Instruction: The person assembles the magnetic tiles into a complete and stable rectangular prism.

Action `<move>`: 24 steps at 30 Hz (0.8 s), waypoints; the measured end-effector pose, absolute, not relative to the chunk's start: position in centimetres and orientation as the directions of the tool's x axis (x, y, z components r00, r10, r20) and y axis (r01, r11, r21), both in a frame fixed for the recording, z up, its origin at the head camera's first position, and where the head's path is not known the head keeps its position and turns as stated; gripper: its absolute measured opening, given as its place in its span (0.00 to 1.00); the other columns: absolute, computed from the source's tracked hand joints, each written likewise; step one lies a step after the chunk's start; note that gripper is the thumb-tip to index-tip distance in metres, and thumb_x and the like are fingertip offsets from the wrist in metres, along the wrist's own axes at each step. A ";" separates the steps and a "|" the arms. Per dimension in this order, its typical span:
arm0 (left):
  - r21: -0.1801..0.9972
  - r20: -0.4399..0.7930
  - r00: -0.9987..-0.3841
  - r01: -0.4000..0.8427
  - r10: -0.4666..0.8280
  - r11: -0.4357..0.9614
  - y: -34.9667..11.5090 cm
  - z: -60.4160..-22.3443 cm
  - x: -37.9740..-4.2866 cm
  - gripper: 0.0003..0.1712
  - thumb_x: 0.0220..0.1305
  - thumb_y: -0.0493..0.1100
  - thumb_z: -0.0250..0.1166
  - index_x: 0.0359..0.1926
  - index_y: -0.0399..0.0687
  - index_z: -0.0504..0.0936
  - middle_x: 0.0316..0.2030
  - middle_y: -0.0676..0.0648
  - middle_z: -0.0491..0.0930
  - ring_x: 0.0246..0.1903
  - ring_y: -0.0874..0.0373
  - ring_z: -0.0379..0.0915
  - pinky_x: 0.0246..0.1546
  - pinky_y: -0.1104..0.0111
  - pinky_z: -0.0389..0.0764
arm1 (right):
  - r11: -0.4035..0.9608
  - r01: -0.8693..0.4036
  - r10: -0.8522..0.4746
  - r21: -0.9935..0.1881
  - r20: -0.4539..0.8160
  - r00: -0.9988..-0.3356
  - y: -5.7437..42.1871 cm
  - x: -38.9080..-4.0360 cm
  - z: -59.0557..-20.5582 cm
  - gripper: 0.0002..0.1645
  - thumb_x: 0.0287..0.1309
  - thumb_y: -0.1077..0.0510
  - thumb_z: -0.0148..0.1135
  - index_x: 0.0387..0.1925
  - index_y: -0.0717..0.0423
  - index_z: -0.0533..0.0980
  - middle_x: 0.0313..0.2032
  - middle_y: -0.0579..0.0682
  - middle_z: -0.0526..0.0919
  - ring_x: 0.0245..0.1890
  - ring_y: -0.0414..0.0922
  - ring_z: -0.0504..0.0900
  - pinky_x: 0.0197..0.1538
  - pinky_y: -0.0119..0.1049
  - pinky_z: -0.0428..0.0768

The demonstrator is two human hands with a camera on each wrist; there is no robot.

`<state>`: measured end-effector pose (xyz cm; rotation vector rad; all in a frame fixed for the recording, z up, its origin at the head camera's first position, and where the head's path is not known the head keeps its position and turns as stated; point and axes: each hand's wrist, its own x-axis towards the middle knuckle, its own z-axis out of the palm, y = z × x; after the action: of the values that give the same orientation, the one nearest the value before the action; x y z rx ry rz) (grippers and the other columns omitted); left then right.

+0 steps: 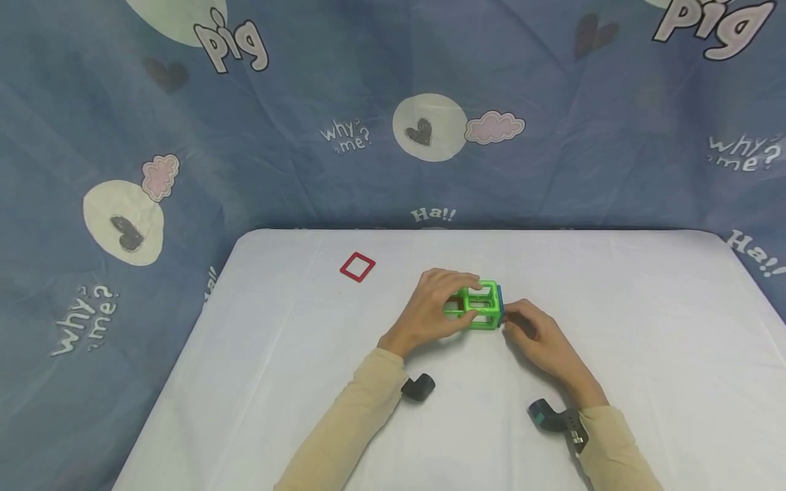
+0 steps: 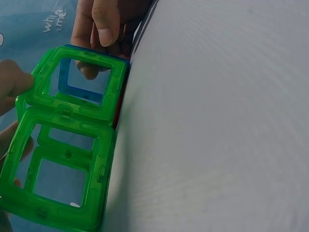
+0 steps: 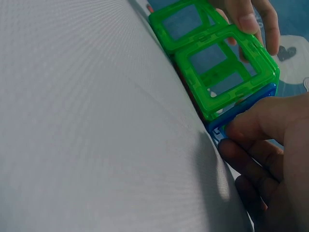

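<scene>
A box-like frame of green magnetic tiles [image 1: 496, 300], two squares long, lies on the white table. My left hand [image 1: 430, 307] grips it from the left, thumb on the near side and fingers over the far side. At its right end stands a blue magnetic tile [image 3: 246, 107], upright against the green frame. My right hand [image 1: 546, 344] holds this tile with its thumb and fingertips. Along the base, a thin red edge [image 2: 119, 104] shows in the left wrist view. The left palm hides the structure's left end in the head view.
A loose red square magnetic tile [image 1: 351, 275] lies flat on the table, farther back and left of the hands. Behind the white tabletop [image 1: 276, 327] hangs a blue printed cloth [image 1: 344, 184]. Each wrist carries a small dark camera [image 1: 419, 387].
</scene>
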<state>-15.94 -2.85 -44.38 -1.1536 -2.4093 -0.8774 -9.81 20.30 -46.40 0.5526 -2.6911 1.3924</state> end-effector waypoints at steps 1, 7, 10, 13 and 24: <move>0.388 0.525 -0.619 0.785 0.584 0.483 -2.9 -44.4 -15.9 0.22 0.54 0.51 0.68 0.51 0.56 0.79 0.54 0.56 0.79 0.54 0.63 0.72 0.62 0.63 0.63 | 0.527 -0.339 -0.283 -0.779 0.215 -0.935 20.1 -9.7 -45.9 0.16 0.61 0.67 0.56 0.50 0.55 0.75 0.45 0.48 0.81 0.52 0.41 0.77 0.59 0.18 0.66; 0.388 0.517 -0.627 0.779 0.583 0.493 -2.8 -44.5 -15.9 0.22 0.54 0.51 0.68 0.51 0.56 0.79 0.54 0.56 0.78 0.54 0.63 0.72 0.62 0.63 0.63 | 0.537 -0.344 -0.276 -0.770 0.224 -0.935 19.6 -9.3 -45.0 0.16 0.58 0.71 0.56 0.48 0.62 0.76 0.44 0.54 0.81 0.50 0.47 0.77 0.58 0.16 0.65; 0.387 0.511 -0.630 0.776 0.585 0.499 -2.8 -44.5 -15.8 0.22 0.54 0.52 0.68 0.51 0.56 0.78 0.54 0.56 0.78 0.54 0.63 0.72 0.62 0.64 0.62 | 0.543 -0.339 -0.276 -0.768 0.218 -0.936 20.0 -9.7 -46.3 0.16 0.60 0.69 0.56 0.49 0.57 0.76 0.44 0.50 0.81 0.51 0.46 0.77 0.58 0.17 0.64; 0.385 0.508 -0.632 0.775 0.585 0.502 -2.8 -44.5 -15.7 0.22 0.55 0.52 0.68 0.51 0.56 0.78 0.54 0.56 0.78 0.54 0.63 0.72 0.62 0.64 0.63 | 0.542 -0.335 -0.281 -0.771 0.209 -0.937 20.4 -10.0 -47.2 0.16 0.61 0.66 0.57 0.50 0.51 0.76 0.45 0.47 0.81 0.52 0.43 0.77 0.59 0.19 0.65; 0.417 0.478 -0.645 0.764 0.596 0.492 -2.9 -44.6 -15.7 0.21 0.56 0.51 0.67 0.51 0.55 0.78 0.55 0.56 0.78 0.58 0.63 0.70 0.63 0.66 0.64 | 0.551 -0.329 -0.271 -0.767 0.208 -0.940 20.3 -9.9 -46.8 0.15 0.60 0.67 0.57 0.48 0.53 0.76 0.45 0.48 0.81 0.51 0.39 0.76 0.59 0.18 0.66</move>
<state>-15.73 -2.91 -44.56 -1.1545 -2.4694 -0.8926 -9.92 20.28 -46.82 0.5250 -2.7085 1.3602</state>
